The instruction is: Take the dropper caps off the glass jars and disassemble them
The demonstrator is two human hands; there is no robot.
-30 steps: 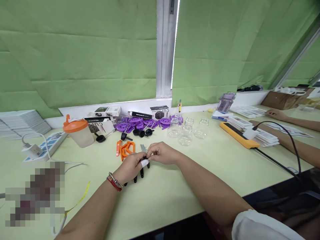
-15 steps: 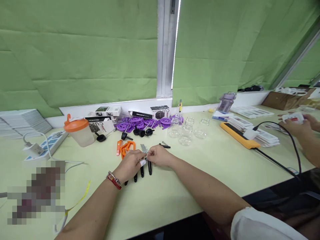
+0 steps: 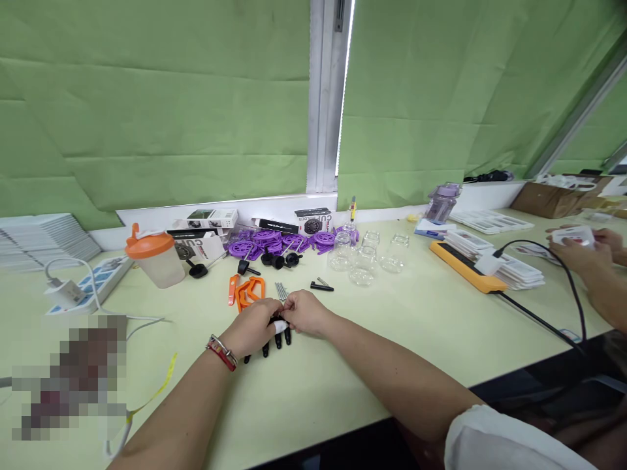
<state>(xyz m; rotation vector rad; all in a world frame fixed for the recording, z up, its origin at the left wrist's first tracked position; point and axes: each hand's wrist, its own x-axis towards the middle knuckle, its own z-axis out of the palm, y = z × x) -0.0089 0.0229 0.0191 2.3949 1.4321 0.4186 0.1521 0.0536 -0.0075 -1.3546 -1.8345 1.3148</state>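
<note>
My left hand [image 3: 257, 323] is curled low over the table, a white wrap on its thumb. Its fingertips meet those of my right hand [image 3: 306, 313], which is pinched; whatever small part lies between them is hidden. Below them a row of black tubes [image 3: 278, 341] lies side by side, upper ends covered by my fingers. Just beyond my fingers are several thin silver rods [image 3: 281, 290]. Orange plastic pieces [image 3: 249, 292] lie past my left hand. A black piece with a clip [image 3: 322, 287] and a small spring [image 3: 323, 281] rest beyond my right hand.
Purple plastic parts [image 3: 267, 243] and black knobs [image 3: 277, 261] pile along the back. Clear glass jars [image 3: 362, 267] stand right of them. An orange-lidded cup [image 3: 159, 261] and power strip [image 3: 98, 284] are left. A yellow power strip [image 3: 465, 267] lies right, near another person's hands [image 3: 582, 251].
Both hands have shifted slightly left and nearer. The rightmost black tube has moved left, closer to the others. The black clip piece by the spring is now uncovered.
</note>
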